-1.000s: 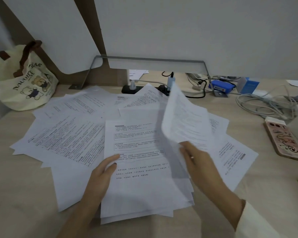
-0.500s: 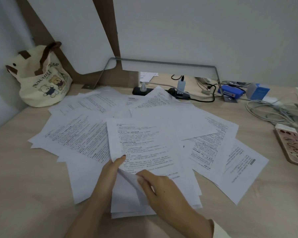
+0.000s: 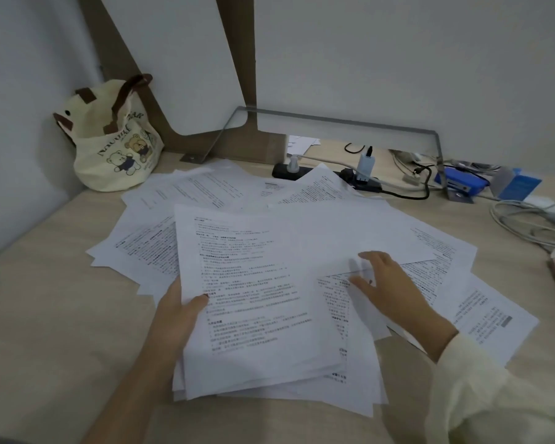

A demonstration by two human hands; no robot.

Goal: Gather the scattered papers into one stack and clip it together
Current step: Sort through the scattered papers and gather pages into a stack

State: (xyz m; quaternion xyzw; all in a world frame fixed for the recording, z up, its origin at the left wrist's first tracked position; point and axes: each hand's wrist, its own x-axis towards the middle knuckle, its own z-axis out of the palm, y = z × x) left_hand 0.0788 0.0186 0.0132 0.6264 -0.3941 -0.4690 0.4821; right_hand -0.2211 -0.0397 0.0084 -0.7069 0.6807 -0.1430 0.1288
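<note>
Your left hand (image 3: 177,315) gripped the stack (image 3: 257,309) by its left edge (thumb on top), near-centre on the desk (image 3: 45,315). Your right hand (image 3: 394,293) lay spread flat on loose papers (image 3: 446,261) just right.

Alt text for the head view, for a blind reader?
A person's left hand grips a stack of printed papers by its left edge, while the right hand reaches for a blank sheet among loose pages spread over a desk. A tote bag stands behind.

Dim, soft-focus, wide-angle bending at edges
</note>
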